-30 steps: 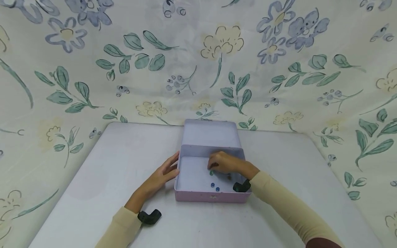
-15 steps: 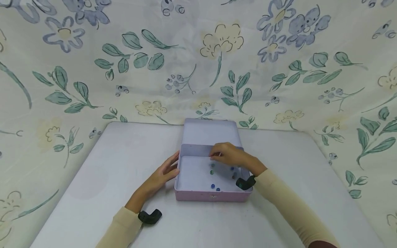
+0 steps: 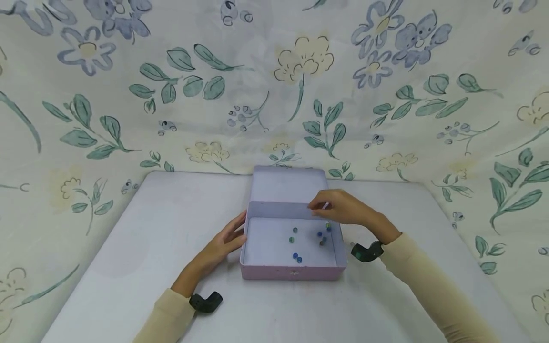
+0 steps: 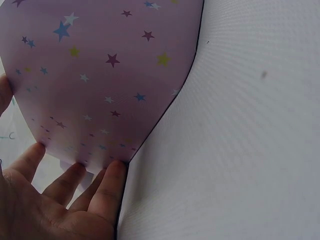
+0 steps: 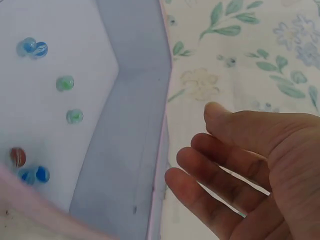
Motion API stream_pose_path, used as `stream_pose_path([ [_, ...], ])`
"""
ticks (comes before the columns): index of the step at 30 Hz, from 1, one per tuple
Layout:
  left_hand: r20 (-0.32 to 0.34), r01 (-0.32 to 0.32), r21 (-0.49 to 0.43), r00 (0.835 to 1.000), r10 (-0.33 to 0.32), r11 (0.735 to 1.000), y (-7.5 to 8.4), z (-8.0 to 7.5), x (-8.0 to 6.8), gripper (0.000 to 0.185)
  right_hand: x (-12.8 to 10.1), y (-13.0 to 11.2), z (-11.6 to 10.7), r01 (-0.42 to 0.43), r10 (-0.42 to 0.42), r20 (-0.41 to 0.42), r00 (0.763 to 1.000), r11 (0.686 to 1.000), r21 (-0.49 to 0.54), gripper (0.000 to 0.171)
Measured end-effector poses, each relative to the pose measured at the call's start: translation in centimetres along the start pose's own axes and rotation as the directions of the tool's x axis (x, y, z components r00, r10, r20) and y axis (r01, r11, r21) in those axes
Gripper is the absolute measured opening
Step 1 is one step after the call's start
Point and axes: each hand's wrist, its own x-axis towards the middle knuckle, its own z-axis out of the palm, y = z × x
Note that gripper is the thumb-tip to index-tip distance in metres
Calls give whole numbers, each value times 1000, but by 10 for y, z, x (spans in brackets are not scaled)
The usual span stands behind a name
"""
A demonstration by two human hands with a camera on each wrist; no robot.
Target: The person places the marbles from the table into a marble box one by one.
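Observation:
A pink metal box (image 3: 294, 273) with a pale lilac inside stands with its lid (image 3: 289, 185) tipped back. On its floor lie several glass marbles, among them a blue marble (image 3: 295, 256), a green marble (image 5: 75, 116) and a reddish-brown marble (image 5: 18, 156). My left hand (image 3: 218, 245) rests its extended fingers against the box's left side; the left wrist view shows fingertips touching the star-printed wall (image 4: 112, 60). Above the back right corner of the box is my right hand (image 3: 343, 207), its fingers loosely bent and thumb apart. Nothing shows between them in the right wrist view.
The box stands on a white table (image 3: 180, 205), whose far edge meets a floral cloth backdrop (image 3: 240, 119). A black wrist-worn device (image 3: 206, 302) sits on the left wrist and another black device (image 3: 367, 251) on the right.
My right hand has risen from the box floor and moved right, uncovering marbles in the middle and right of the box. My left hand stays against the side.

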Motion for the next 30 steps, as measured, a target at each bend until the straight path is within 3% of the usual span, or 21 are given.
stream_pose_path([
  [5, 2, -9, 19, 1000, 9, 1000, -1, 0, -1, 68, -23, 9, -8, -16, 19, -82, 996, 999, 42, 18],
  [10, 2, -19, 29, 1000, 19, 999, -1, -1, 0, 68, -43, 23, -11, -69, 78, -114, 990, 994, 84, 21],
  [21, 5, -2, 8, 1000, 2, 1000, -2, 1, -1, 69, -89, 65, 14, -246, 254, -75, 964, 964, 105, 24],
  [30, -3, -4, 9, 1000, 5, 1000, -1, 1, -1, 69, -111, 83, 34, -300, 305, -69, 950, 951, 71, 21],
])
